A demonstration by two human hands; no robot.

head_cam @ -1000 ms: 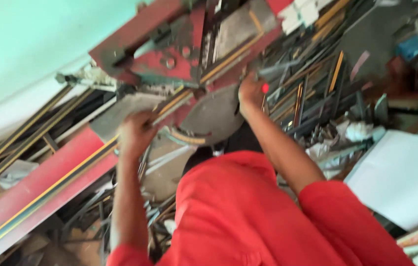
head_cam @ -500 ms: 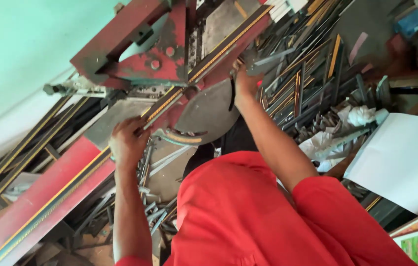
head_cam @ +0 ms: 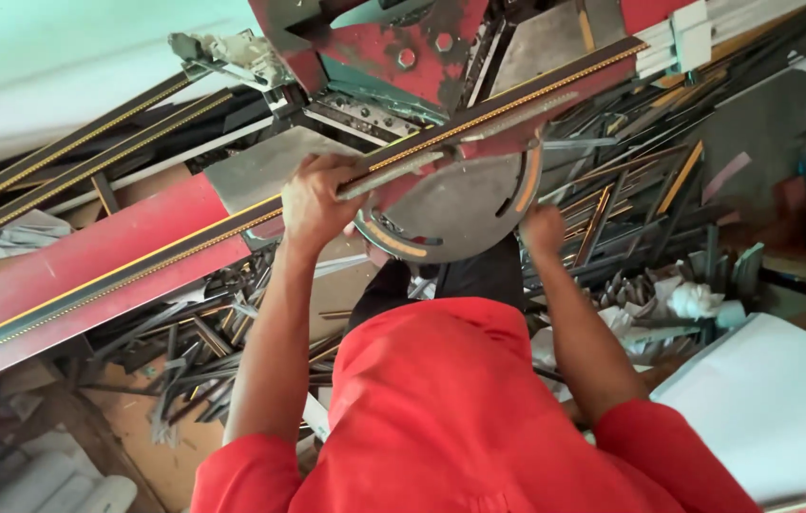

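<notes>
Left hand point(head_cam: 316, 201) clamped over the long red picture-frame moulding strip with gold beaded edge point(head_cam: 118, 275), lying across the round grey metal saw table point(head_cam: 455, 204). Right hand point(head_cam: 543, 231) is at the table's rim; grip unclear. Strip looks stiff, light, finish easily scratched; best held near the cut.

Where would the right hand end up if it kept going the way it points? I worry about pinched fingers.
Probably against the rim of the round grey metal plate; the right hand already sits at its edge, though depth is unclear.
</notes>
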